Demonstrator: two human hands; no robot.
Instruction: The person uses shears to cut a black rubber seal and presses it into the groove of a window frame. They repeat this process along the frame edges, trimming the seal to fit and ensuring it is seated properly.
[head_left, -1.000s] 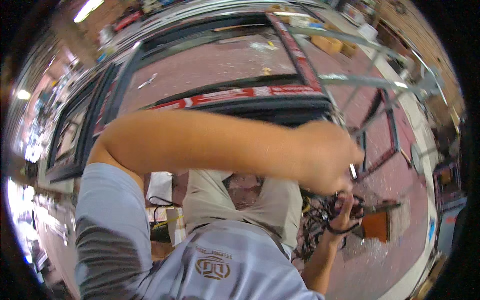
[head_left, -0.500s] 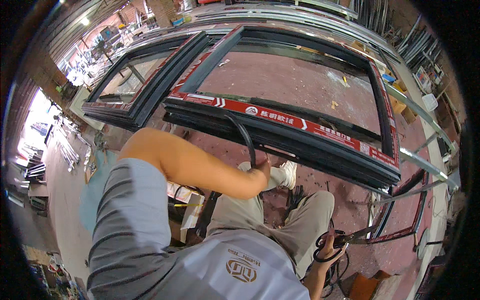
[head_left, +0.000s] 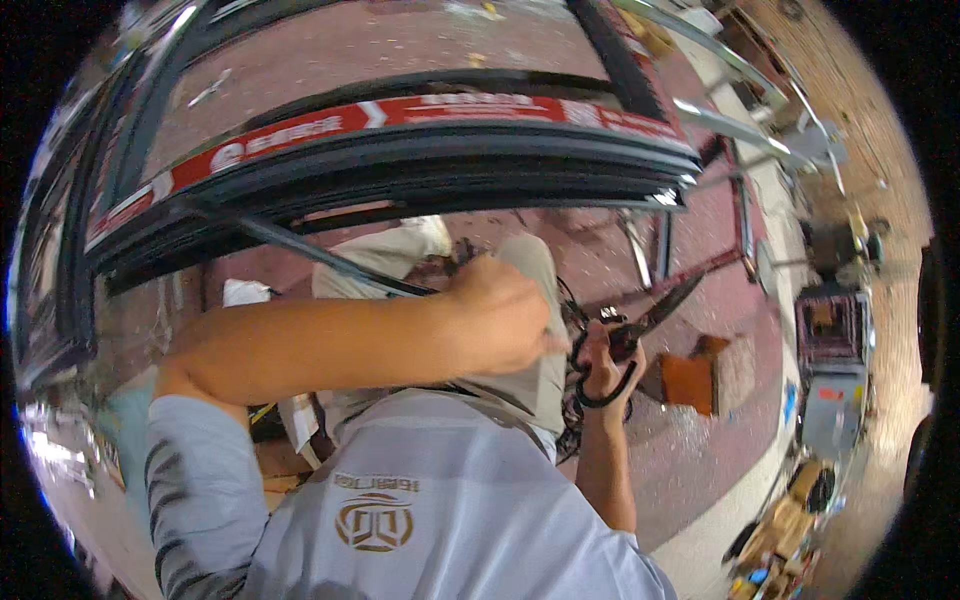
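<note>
My left hand [head_left: 500, 318] is closed, a little blurred, in front of my lap. A black rubber sealing strip [head_left: 325, 262] runs into its grip, stretched from the left part of the window frame's near side. The stacked dark window frame [head_left: 470, 160] carries red printed film along its top face. To the right, my right hand [head_left: 603, 368] holds a pair of large scissors [head_left: 662, 308] by the black handle loops, blades pointing up and right, away from the strip. My left fingertips are mostly hidden.
Beside my right hand hangs a tangle of black strip [head_left: 572, 425]. An orange-brown cardboard box [head_left: 688, 384] sits on the red floor. Metal bars [head_left: 735, 130] jut out at the frame's right. Another dark frame [head_left: 745, 215] lies lower behind them. Tools and boxes line the right side.
My left hand has drawn the strip right, from the frame toward the scissors; the strip is now straighter. The view has turned down and right. The right hand still holds the scissors.
</note>
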